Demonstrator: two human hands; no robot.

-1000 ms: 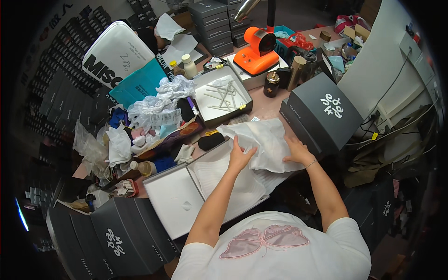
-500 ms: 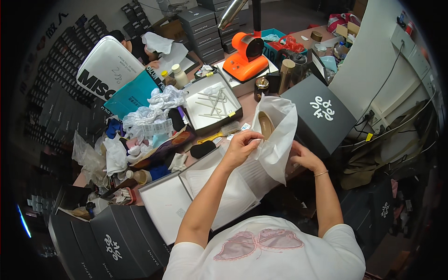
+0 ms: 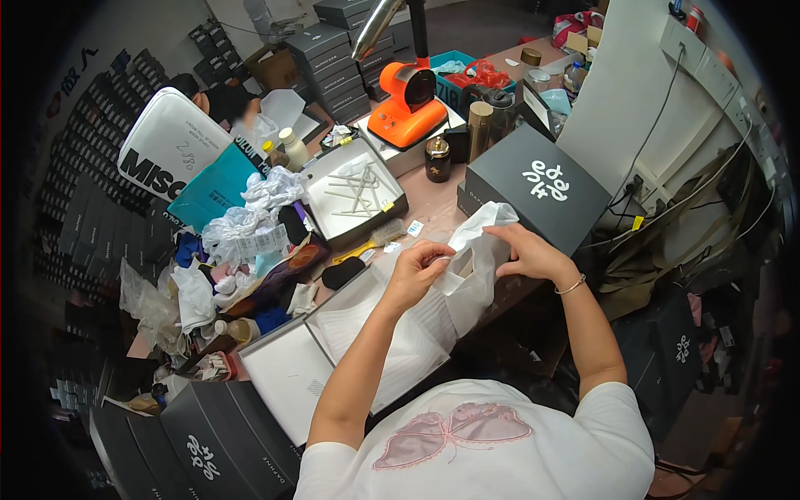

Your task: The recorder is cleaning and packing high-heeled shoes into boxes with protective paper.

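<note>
A thin white shoe bag (image 3: 477, 271) stands between my hands over the table, its upper edge crumpled. My left hand (image 3: 418, 273) pinches the bag's near left edge between thumb and fingertips. My right hand (image 3: 535, 252), with a thin bracelet at the wrist, lies along the upper right edge, fingers stretched over the material and thumb held apart. What the bag contains is hidden now. Below my left hand, an open shoe box (image 3: 283, 379) holds white padded wrapping (image 3: 379, 337). A closed dark grey shoe box (image 3: 533, 179) stands just beyond my right hand.
A shallow box of white sticks (image 3: 354, 196), a yellow-handled brush (image 3: 375, 239) and a black pad (image 3: 342, 272) lie ahead. An orange device (image 3: 408, 112) stands farther back. Crumpled paper (image 3: 250, 221) heaps at left; dark boxes (image 3: 225, 433) stand at lower left. Another person sits far left.
My right hand has risen from the bag's lower right side to its upper edge. The bag's top has folded inward, and the tan-lined shoe inside no longer shows. The whole view has shifted slightly.
</note>
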